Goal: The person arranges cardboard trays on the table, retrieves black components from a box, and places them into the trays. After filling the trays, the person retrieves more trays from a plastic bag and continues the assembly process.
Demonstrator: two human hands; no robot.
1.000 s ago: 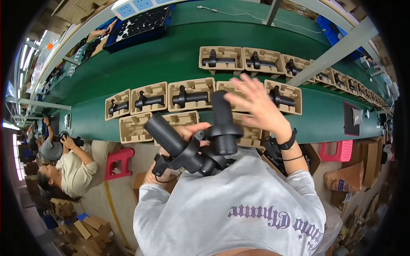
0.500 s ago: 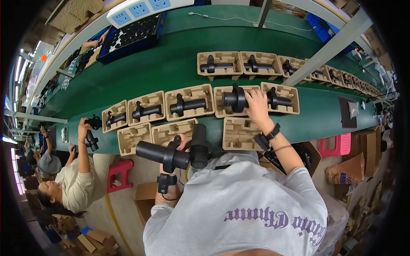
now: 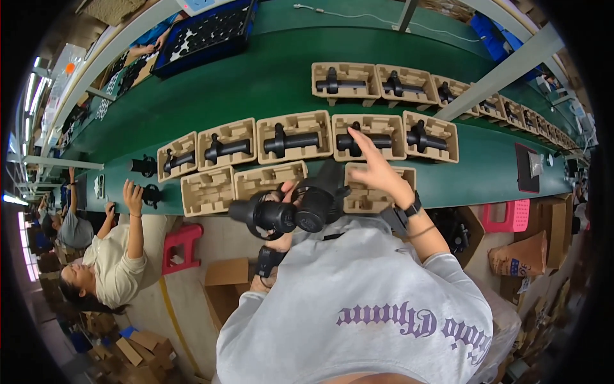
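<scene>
My left hand (image 3: 286, 190) is closed around two black cylindrical devices in front of my chest: one with a ring-shaped collar (image 3: 272, 216) on the left, the other (image 3: 315, 206) on the right. Much of that hand is hidden behind them. My right hand (image 3: 376, 169) is open with its fingers stretched out, holding nothing. It hovers by a brown moulded-pulp tray (image 3: 399, 148), where a similar black device (image 3: 377, 142) lies. Below that hand is another pulp tray (image 3: 409, 203), partly covered by the hand and wrist.
Pulp trays with black devices form a row (image 3: 261, 153) and a farther row (image 3: 313, 86) on the green table (image 3: 268, 77). Two trays without devices (image 3: 208, 208) stand nearer. A post (image 3: 505, 77) crosses at right. A co-worker's hand (image 3: 133, 197) is beside a black device at left.
My right hand has let go of a black device, which now lies in the tray, and has drawn back slightly. My left hand has moved up and right, turning the two devices it holds.
</scene>
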